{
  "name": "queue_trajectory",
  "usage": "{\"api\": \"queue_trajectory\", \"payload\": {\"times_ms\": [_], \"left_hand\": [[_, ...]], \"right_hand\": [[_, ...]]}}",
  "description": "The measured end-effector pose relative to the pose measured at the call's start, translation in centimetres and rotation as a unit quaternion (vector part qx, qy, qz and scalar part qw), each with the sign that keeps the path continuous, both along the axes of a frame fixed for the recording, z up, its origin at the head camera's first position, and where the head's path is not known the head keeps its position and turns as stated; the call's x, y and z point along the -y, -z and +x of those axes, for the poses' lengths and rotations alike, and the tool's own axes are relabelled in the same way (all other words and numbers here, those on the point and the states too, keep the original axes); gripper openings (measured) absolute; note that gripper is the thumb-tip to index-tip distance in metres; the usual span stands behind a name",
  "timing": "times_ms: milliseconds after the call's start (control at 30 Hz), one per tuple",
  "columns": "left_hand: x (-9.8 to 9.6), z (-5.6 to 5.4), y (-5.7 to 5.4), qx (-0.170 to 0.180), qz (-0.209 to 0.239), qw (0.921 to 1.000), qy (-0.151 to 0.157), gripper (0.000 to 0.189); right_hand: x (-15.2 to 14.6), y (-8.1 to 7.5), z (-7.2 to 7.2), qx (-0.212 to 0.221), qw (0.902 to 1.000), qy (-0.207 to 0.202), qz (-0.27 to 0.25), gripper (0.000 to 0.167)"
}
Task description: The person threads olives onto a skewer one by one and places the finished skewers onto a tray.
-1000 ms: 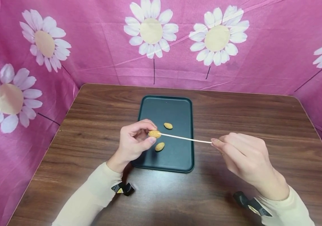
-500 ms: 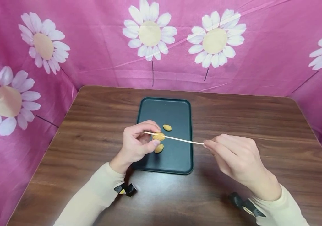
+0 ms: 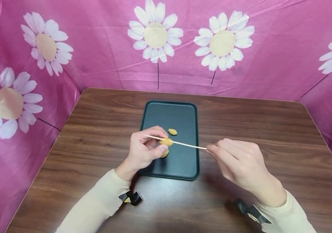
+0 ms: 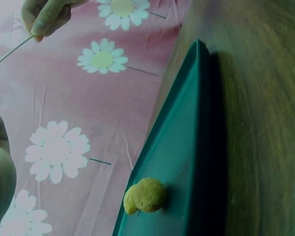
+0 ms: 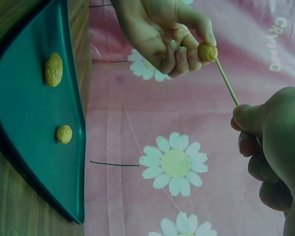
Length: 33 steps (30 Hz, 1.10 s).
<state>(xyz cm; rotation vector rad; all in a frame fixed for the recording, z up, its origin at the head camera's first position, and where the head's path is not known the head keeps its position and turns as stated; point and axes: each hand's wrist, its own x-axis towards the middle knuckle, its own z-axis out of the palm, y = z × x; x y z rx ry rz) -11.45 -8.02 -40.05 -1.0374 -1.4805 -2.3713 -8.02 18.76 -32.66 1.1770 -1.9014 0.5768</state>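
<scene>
Between the thumb and fingers of my left hand is a wrinkled yellow oval piece, its exact kind unclear. A thin wooden skewer runs through it, and the pointed end sticks out to the left, in front of the left palm. At the other end, my right hand pinches the skewer with thumb and fingertips. Both hands are raised, the left one over the dark green tray. Two similar yellow pieces lie on that tray: an upper piece and a lower piece, partly covered by the left thumb in the head view.
The tray rests on a brown wood-grain table. A pink cloth printed with white daisies hangs behind and along the sides. Small black cameras are strapped to both wrists, over cream sleeves.
The skewer's tip has come out farther on the left side of the held piece. The right hand has moved left, closer to the left hand, which has shifted slightly right.
</scene>
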Motion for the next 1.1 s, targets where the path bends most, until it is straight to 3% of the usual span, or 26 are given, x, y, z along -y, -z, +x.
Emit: {"api": "queue_trajectory", "payload": {"times_ms": [67, 267, 400, 533, 733, 800, 933, 1100], "left_hand": [[-0.1, 0.1, 0.1, 0.013, 0.003, 0.9999, 0.000, 0.011], [-0.5, 0.5, 0.1, 0.087, -0.004, 0.9962, -0.005, 0.020], [-0.8, 1.0, -0.1, 0.154, -0.001, 0.9880, -0.014, 0.028], [-1.2, 1.5, -0.5, 0.198, -0.006, 0.9796, -0.032, 0.040], [-1.6, 1.9, -0.9, 0.242, -0.015, 0.9692, -0.041, 0.019], [-1.7, 1.9, -0.7, 0.252, -0.018, 0.9665, -0.045, 0.018], [-1.9, 2.0, -0.6, 0.260, -0.031, 0.9635, -0.054, 0.035], [-2.2, 2.1, -0.9, 0.264, -0.036, 0.9621, -0.059, 0.023]], "right_hand": [[0.1, -0.1, 0.0, -0.004, 1.0000, 0.004, 0.001, 0.032], [0.2, -0.3, -0.2, -0.002, 0.9998, 0.015, 0.010, 0.033], [0.3, -0.3, -0.3, 0.003, 0.9996, 0.020, 0.018, 0.033], [0.2, -0.2, -0.4, 0.008, 0.9993, 0.026, 0.027, 0.034], [0.0, 0.3, -0.6, 0.019, 0.9991, 0.026, 0.029, 0.034], [0.0, 0.4, -0.7, 0.023, 0.9990, 0.024, 0.030, 0.034], [-0.1, 0.7, -0.8, 0.027, 0.9989, 0.023, 0.030, 0.033], [-0.2, 1.0, -1.0, 0.036, 0.9984, 0.029, 0.034, 0.033]]}}
